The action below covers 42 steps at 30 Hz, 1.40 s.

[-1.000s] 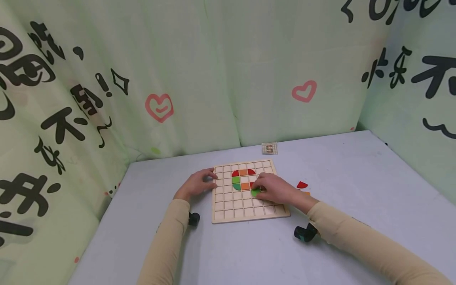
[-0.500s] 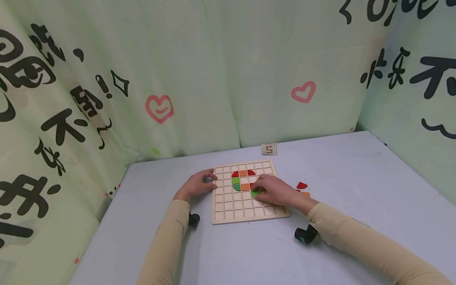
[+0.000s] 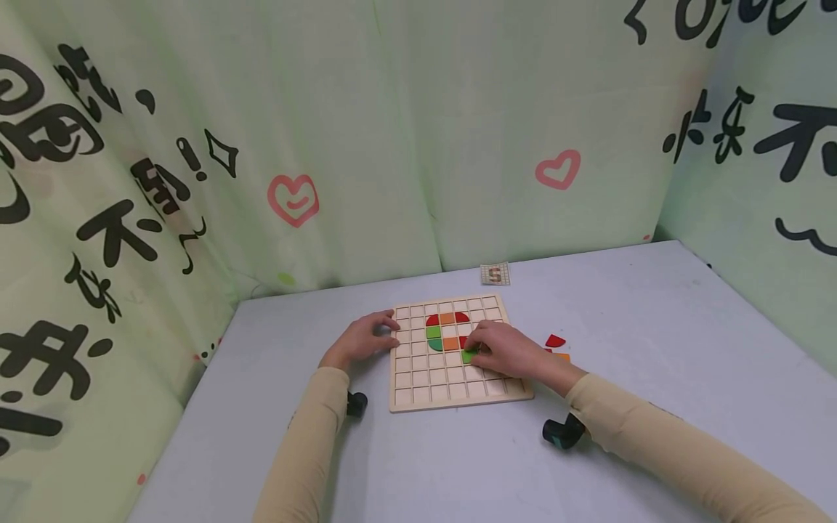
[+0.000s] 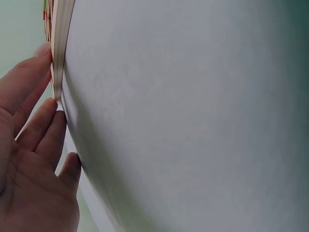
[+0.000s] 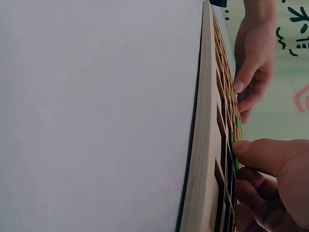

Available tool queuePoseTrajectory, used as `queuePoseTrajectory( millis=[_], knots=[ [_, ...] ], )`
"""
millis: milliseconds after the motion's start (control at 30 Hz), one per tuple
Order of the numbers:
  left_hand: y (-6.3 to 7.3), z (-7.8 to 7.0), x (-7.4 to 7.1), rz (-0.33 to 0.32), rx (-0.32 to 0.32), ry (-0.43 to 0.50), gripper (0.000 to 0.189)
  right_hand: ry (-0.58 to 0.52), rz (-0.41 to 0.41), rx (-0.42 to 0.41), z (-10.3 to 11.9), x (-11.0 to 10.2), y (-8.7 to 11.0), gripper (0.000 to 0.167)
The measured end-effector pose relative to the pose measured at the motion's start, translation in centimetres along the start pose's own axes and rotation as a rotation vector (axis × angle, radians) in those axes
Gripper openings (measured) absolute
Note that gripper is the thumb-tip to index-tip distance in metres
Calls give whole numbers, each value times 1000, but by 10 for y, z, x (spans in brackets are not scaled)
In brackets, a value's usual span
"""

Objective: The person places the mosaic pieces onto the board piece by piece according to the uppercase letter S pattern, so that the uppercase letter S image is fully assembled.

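A wooden grid board (image 3: 418, 396) lies on the table. Its middle cells hold a curved row of coloured tiles: red quarter-rounds, an orange square (image 3: 447, 318), a light green square (image 3: 434, 331), a dark green quarter-round (image 3: 434, 345) and another orange square (image 3: 450, 343). My right hand (image 3: 508, 349) pinches a light green tile (image 3: 467, 357) low over the cells, just below a red tile (image 3: 463, 341) that it partly covers. At the board's left edge rests my left hand (image 3: 358, 338); in the left wrist view its thumb and fingertips (image 4: 57, 103) touch the side.
Right of the board lie a red quarter-round tile (image 3: 555, 341) and an orange tile (image 3: 561, 357), partly behind the right wrist. A small patterned card (image 3: 495, 274) sits near the table's far edge. Printed curtains (image 3: 366, 145) hang round the table.
Hardly anything moves. My right hand stays over the light green tile with only a slight shift of the fingers, and my left hand keeps its place at the board's edge.
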<state>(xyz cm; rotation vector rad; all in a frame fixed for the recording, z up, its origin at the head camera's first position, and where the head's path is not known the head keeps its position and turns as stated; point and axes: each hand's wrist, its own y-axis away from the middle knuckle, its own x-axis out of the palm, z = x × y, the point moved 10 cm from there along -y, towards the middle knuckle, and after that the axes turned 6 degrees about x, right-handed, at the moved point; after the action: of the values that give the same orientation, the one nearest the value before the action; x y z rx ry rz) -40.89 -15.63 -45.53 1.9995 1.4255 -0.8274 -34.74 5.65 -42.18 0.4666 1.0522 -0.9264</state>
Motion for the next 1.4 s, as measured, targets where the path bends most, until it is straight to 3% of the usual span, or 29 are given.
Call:
queuePoseTrajectory(
  millis=[267, 433, 600, 867, 1133, 1400],
  knots=[
    [0, 1, 1, 3, 5, -8, 27, -39, -7, 4, -1, -2, 1, 15],
    [0, 3, 1, 2, 12, -6, 28, -106, -19, 67, -12, -11, 7, 18],
    [0, 3, 1, 3, 13, -8, 27, -133, -46, 159, -36, -28, 19, 20],
    [0, 2, 2, -1, 5, 4, 27, -82, -101, 266, -82, -58, 47, 24],
    [2, 1, 1, -1, -2, 0, 26, -61, -21, 373, -113, -62, 60, 29],
    [1, -1, 0, 2, 4, 3, 26, -49, 7, 406, -116, -53, 59, 24]
  ],
)
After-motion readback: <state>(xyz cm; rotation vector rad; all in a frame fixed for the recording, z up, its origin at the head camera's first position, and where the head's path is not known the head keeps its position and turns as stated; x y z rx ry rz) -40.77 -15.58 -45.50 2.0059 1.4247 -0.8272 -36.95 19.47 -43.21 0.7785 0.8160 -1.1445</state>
